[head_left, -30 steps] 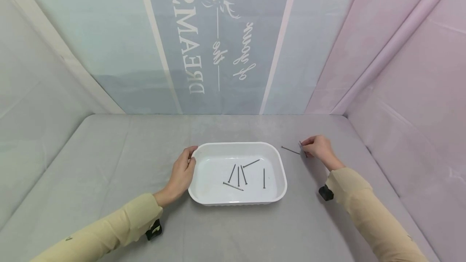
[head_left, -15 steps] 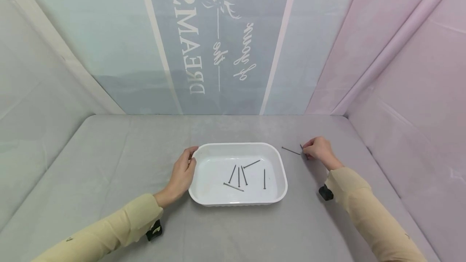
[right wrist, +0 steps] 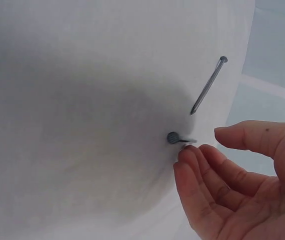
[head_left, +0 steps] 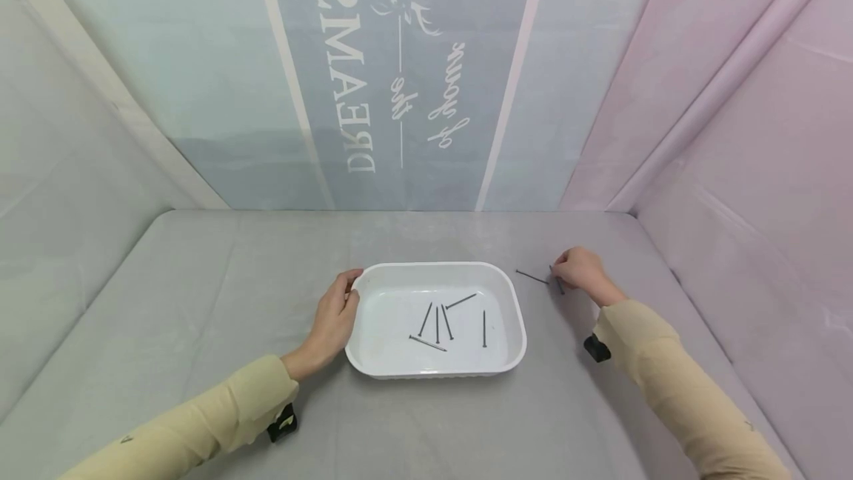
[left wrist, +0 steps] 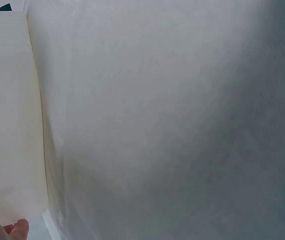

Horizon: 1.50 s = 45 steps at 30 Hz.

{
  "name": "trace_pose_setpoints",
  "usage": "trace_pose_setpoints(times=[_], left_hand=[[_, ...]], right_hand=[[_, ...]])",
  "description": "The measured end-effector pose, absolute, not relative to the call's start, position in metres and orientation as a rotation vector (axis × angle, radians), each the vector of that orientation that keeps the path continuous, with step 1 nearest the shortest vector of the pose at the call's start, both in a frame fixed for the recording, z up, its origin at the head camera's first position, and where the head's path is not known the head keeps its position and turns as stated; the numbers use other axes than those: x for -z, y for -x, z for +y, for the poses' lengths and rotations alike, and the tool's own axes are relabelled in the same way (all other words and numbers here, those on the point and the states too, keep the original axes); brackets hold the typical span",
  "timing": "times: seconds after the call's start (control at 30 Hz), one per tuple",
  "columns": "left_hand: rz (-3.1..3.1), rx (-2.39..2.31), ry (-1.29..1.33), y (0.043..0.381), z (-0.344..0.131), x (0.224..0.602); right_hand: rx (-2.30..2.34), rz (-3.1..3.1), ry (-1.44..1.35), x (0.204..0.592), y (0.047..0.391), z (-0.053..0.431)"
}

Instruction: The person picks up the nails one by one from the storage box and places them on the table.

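My left hand [head_left: 331, 323] grips the left side of a white rectangular tray [head_left: 436, 374], with the thumb at its rim. Only the tips of that hand's fingers [left wrist: 20, 229] show at the lower left corner of the left wrist view. To the right of the tray, my right hand [head_left: 581, 270] is low over the table beside a dark nail [head_left: 560, 286]. In the right wrist view this nail's head [right wrist: 172, 137] points at the camera, close by the fingertips, and the thumb stands apart from the fingers. A second nail [head_left: 532, 277] lies between tray and hand.
Inside the tray lie several nails [head_left: 484, 328], mostly grouped near the middle. A grey cloth covers the table [head_left: 433, 428]. Behind it hangs a printed fabric wall [head_left: 413, 184], and a pinkish fabric wall [head_left: 753, 206] rises at the right.
The right hand and its nail have come down slightly toward the table; most recently the hand has shifted a little away while the nail stays put. The left hand and tray have not moved.
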<state>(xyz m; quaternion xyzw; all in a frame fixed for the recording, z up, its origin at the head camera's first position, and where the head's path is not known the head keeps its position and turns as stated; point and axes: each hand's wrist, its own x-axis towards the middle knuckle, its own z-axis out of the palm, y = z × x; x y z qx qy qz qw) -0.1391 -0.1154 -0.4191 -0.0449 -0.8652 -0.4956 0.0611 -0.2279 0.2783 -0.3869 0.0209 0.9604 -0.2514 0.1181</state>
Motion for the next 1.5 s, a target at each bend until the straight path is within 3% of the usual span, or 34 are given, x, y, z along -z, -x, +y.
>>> trace_pose_setpoints(times=[1.5], left_hand=[[-2.619, 1.493, 0.126, 0.139, -0.115, 0.418]], right_hand=[[0.452, 2.904, 0.311, 0.334, 0.201, 0.213]])
